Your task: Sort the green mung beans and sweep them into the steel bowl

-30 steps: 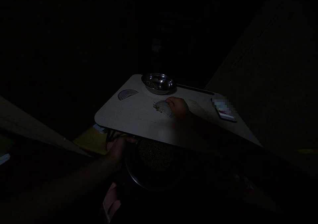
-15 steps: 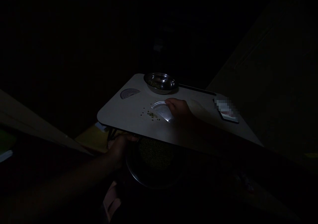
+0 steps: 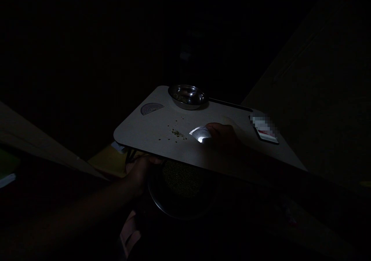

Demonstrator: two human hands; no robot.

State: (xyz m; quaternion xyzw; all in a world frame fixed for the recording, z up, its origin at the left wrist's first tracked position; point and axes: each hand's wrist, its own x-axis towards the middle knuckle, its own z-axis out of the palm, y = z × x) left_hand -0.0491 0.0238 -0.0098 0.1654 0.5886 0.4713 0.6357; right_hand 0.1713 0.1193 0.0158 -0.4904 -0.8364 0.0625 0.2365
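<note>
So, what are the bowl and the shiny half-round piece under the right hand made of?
The bowl looks like polished stainless steel: mirror-bright highlights along its curved wall. The half-round piece, under the right hand, seems smooth glossy plastic or metal; it throws a sharp white glare, but the dim light leaves which open.

No text, label, brand or number could be read. The white packet (image 3: 263, 128) near the right edge of the pale table top (image 3: 145, 131) was pixelated, showing only a red patch, and the half-round slice (image 3: 152, 108) at far left carried only faint lines.
</note>
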